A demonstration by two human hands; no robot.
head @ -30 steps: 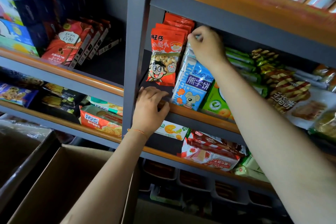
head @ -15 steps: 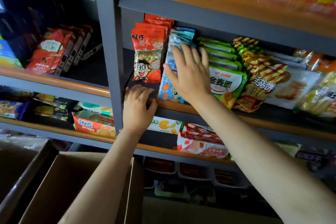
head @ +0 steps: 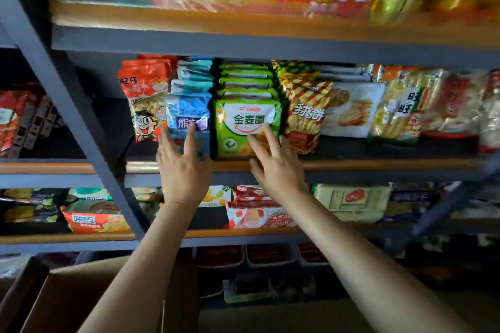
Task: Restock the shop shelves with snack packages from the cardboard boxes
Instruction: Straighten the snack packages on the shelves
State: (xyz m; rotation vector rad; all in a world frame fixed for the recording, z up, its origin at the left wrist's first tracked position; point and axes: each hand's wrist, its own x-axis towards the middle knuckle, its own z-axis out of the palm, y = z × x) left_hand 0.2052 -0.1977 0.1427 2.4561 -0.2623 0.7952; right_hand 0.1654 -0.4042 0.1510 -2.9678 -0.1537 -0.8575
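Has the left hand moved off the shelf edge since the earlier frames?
Yes. The left hand has left the wooden shelf edge beside the grey post and gone up and to the right; its straight fingers now lie on the blue snack bag.

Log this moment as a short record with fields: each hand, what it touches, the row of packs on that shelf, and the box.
left hand: left hand, fingers straight, flat against the blue pack
right hand: right hand, fingers spread, against the green pack
held items: none in either hand
shelf row, left to right: red-orange pack, blue pack, green pack, red-and-yellow striped pack, white pack
shelf: middle shelf, orange-edged
cardboard box: cardboard box, open, lower left; contents not visible
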